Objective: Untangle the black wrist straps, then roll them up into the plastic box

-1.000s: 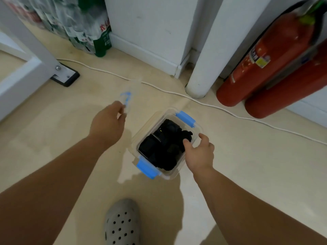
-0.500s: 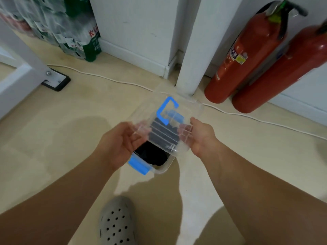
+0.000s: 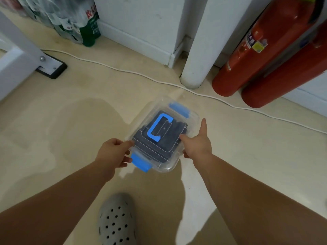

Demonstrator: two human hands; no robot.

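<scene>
A clear plastic box (image 3: 191,114) with blue latches stands on the beige floor. Its clear lid (image 3: 141,119), with a blue handle in the middle, lies flat on top. The black wrist straps (image 3: 159,146) show darkly through the lid. My left hand (image 3: 113,152) holds the box's near left corner, thumb on the lid and fingers curled by the near blue latch (image 3: 140,162). My right hand (image 3: 198,142) presses the lid's right edge, thumb on top and a finger stretched along the side.
Two red fire extinguishers (image 3: 261,55) lean at the right by a white pillar (image 3: 198,50). A white cable (image 3: 134,72) runs across the floor behind the box. Packed bottles (image 3: 74,20) and a white frame leg (image 3: 19,55) stand at the left. My grey clog (image 3: 116,220) is below.
The left hand brought the lid over from the left. Both hands lowered it from a tilt until it lies flat on the box, covering the straps.
</scene>
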